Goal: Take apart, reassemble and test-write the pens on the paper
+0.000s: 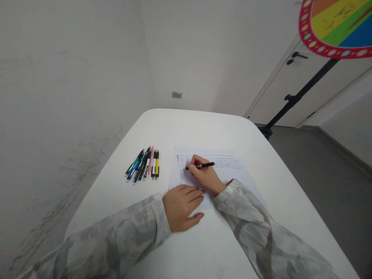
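My right hand (205, 175) is closed around a black pen (207, 165), whose tip points left over the written sheet. My left hand (183, 207) lies flat with its fingers apart, across the lower left edge of the white paper (223, 195) and the table. Rows of handwriting run along the upper part of the paper, and short marks go down its left side. Left of the paper lies a loose group of several pens (142, 164), black, green, blue, pink, white and yellow.
The white table (203, 128) has rounded far corners and stands near pale walls. A colourful wheel (337, 29) on a black stand (302, 91) is at the right, before a door (328, 83). Grey floor shows beyond the table's right edge.
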Demonstrator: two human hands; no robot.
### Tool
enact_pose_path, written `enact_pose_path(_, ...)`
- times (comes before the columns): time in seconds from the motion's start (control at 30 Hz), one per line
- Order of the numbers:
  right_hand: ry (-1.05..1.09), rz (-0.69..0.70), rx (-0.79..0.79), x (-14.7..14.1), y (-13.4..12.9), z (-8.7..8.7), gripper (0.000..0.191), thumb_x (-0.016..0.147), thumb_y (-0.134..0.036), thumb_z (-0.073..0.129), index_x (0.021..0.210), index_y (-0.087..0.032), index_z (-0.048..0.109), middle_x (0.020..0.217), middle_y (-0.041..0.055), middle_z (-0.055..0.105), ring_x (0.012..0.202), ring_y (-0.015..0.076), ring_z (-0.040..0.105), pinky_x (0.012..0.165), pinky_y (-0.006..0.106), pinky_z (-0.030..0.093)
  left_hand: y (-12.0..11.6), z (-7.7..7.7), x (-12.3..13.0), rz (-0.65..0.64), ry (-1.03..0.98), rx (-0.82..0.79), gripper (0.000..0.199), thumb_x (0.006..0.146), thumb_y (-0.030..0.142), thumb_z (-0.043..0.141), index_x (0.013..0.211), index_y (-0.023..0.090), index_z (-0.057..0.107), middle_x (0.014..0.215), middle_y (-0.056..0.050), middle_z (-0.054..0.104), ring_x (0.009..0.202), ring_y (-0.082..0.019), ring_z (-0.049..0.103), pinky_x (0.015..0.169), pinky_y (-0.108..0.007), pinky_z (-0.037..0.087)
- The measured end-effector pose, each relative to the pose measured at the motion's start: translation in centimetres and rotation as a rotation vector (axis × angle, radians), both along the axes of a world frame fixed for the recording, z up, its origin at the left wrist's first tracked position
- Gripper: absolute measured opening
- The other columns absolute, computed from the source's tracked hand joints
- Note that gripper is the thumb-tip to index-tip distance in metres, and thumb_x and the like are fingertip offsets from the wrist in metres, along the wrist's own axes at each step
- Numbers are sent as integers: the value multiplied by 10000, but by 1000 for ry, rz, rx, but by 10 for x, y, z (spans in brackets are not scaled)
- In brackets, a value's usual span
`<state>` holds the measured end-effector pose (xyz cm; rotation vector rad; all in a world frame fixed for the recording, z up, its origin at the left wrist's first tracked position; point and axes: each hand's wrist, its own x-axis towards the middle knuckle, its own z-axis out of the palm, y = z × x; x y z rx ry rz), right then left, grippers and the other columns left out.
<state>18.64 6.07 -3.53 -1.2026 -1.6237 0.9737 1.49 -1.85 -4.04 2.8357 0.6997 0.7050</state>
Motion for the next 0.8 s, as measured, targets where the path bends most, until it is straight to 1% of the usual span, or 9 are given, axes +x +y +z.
enact_pose_path(0.23,9,-9,-19,0,0,1,172,824,-250,590,680,-242,497,565,-47,505,547,135,423,540,286,313,0,2,0,0,-5,0,390,1007,378,598,1273,109,691,1339,-166,740,1207,-301,695,1031,-455,567)
enact_pose_path(0.37,21,-27,-13,1,0,1,179,832,-257,596,684,-243,496,568,-46,507,551,136,426,542,285,314,0,2,-1,-3,-1,-13,388,1004,378,605,1275,113,686,1360,-161,733,1223,-302,692,1041,-452,562)
enact_pose_path(0.53,4,-8,-12,1,0,-1,173,831,-243,585,684,-239,494,570,-49,498,554,132,422,539,283,309,0,1,-1,1,-4,7,389,1006,386,608,1268,109,685,1363,-156,733,1209,-303,699,1030,-452,564)
enact_pose_path(0.63,11,-21,-17,1,0,0,168,830,-263,583,693,-240,487,570,-54,494,551,130,417,538,281,307,0,1,0,1,-12,25,377,1000,382,616,1249,108,690,1347,-148,742,1193,-302,705,1015,-446,569)
enact_pose_path(0.8,0,-34,-11,1,0,2,171,823,-282,583,689,-241,484,562,-58,485,558,131,412,547,278,312,-1,2,0,6,-7,19,371,1002,380,616,1254,118,689,1361,-142,737,1211,-296,701,1037,-438,563)
